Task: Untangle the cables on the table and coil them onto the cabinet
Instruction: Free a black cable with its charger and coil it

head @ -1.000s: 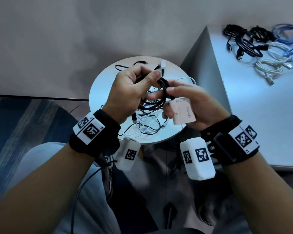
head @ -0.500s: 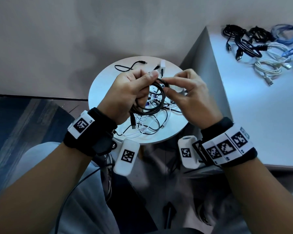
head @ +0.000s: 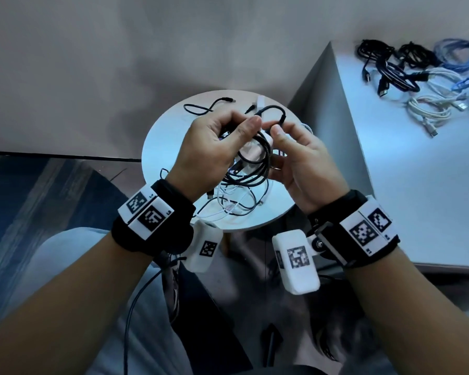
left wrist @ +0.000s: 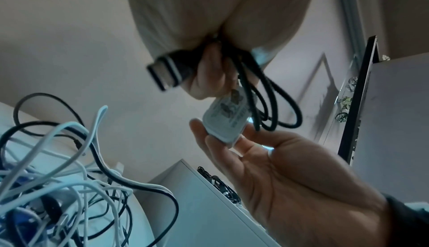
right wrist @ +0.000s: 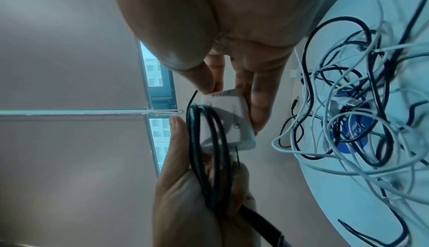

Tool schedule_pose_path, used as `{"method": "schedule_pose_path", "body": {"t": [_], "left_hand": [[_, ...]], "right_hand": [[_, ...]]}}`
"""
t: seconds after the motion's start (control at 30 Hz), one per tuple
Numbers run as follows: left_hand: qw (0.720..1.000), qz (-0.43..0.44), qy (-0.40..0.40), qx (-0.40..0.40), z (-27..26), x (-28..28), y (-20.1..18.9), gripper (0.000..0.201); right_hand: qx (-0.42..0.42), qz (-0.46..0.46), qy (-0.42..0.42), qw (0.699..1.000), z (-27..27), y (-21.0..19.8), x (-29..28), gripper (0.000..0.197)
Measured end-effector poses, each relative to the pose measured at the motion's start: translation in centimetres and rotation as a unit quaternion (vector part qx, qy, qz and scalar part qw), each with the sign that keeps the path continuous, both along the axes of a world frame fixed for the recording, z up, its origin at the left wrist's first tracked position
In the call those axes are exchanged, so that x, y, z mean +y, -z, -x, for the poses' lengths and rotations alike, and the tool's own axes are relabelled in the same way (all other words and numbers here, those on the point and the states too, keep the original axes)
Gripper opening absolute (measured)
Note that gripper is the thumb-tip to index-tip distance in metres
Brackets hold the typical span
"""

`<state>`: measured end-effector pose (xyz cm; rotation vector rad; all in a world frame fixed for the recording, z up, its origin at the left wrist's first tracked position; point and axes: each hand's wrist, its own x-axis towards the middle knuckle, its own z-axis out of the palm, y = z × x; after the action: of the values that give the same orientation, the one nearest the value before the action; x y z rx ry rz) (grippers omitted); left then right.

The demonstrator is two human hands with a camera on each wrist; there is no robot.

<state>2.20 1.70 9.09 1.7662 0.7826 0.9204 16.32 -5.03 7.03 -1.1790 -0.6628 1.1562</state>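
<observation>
Above the round table (head: pixel 168 136) my left hand (head: pixel 241 128) grips a black cable coil (head: pixel 257 169), thumb pressed over its loops. The coil (left wrist: pixel 274 104) hangs from the curled fingers, a USB plug (left wrist: pixel 164 73) sticking out beside them. My right hand (head: pixel 282 131) faces it and pinches a white charger adapter (right wrist: pixel 230 122) between thumb and fingers. The adapter (left wrist: pixel 226 120) lies against the coil (right wrist: pixel 204 141). A short loop of the black cable (head: pixel 275 110) arches above both thumbs. A tangle of white and black cables (head: pixel 236 201) lies on the table beneath.
The white cabinet (head: pixel 417 171) stands right of the table, its top higher. Several coiled black, white and blue cables (head: pixel 417 74) lie at its far end. A loose black cable (head: pixel 201 108) lies at the table's far side. My knees are below the table's near edge.
My right hand turned back-up, then rolled towards the left hand again, keeping the adapter. A loop of cable now stands above the thumbs. The left hand kept its grip on the coil.
</observation>
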Motion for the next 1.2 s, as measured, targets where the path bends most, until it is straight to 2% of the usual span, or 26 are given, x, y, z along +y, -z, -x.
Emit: {"method": "schedule_pose_path", "body": {"t": [0.13,0.2,0.27,0.33,0.43,0.5,0.57,0.67,0.73,0.83,0.9,0.97,1.03,1.1,1.17,1.2], "left_hand": [[1.0,0.004,-0.009,0.01,-0.1,0.0,-0.1,0.026],[1.0,0.003,-0.024,0.016,-0.3,0.0,-0.1,0.028],[0.999,0.013,-0.029,0.016,-0.4,0.1,0.4,0.032],[0.999,0.041,-0.022,-0.003,-0.5,0.2,0.6,0.036],[0.997,0.063,-0.025,-0.025,-0.8,0.2,1.0,0.04],[0.997,0.067,-0.042,-0.026,-0.8,0.1,0.9,0.042],[0.996,0.05,-0.065,-0.017,-0.8,0.2,1.2,0.04],[0.996,0.018,-0.088,-0.001,-0.7,0.5,1.9,0.041],[0.997,-0.004,-0.083,-0.003,-0.8,0.5,2.1,0.039],[0.997,0.043,-0.053,-0.042,-1.0,0.5,1.8,0.031],[0.995,0.076,-0.023,-0.056,-0.9,0.7,1.5,0.027],[0.996,0.078,0.013,-0.048,-0.6,0.9,1.3,0.02],[0.998,0.051,0.042,-0.01,-0.3,1.3,1.1,0.013],[0.998,0.021,0.021,0.056,0.2,2.2,1.5,0.011],[0.994,0.012,-0.057,0.095,0.5,3.4,2.4,0.014],[0.991,0.023,-0.101,0.09,0.6,4.0,2.9,0.015]], "right_hand": [[-0.068,0.007,0.033,0.997,-0.1,-0.1,0.1,0.009],[-0.082,-0.006,0.051,0.995,-0.5,-0.3,0.1,0.01],[-0.025,-0.005,0.04,0.999,-0.6,-0.4,0.1,0.011],[0.067,0.0,0.02,0.998,-0.2,-0.4,0.1,0.01],[0.193,-0.008,-0.009,0.981,0.3,-0.2,0.1,0.014],[0.238,-0.009,-0.034,0.971,0.6,-0.1,0.1,0.021],[0.241,0.007,-0.059,0.969,0.6,0.2,0.2,0.026],[0.217,0.055,-0.078,0.971,0.5,0.9,0.3,0.026],[0.191,0.087,-0.064,0.976,0.3,0.9,0.2,0.016],[0.133,0.1,-0.03,0.986,-0.3,0.7,0.4,0.009],[0.025,0.084,0.037,0.995,-1.0,0.6,0.7,0.013],[-0.072,0.061,0.123,0.988,-2.0,0.5,0.9,0.019],[-0.099,0.045,0.184,0.977,-2.8,0.3,0.7,0.024],[-0.112,0.023,0.211,0.971,-3.0,-0.2,0.4,0.026],[-0.137,-0.02,0.202,0.97,-2.4,-1.0,0.0,0.026],[-0.145,-0.052,0.171,0.973,-1.9,-1.3,-0.3,0.025]]}}
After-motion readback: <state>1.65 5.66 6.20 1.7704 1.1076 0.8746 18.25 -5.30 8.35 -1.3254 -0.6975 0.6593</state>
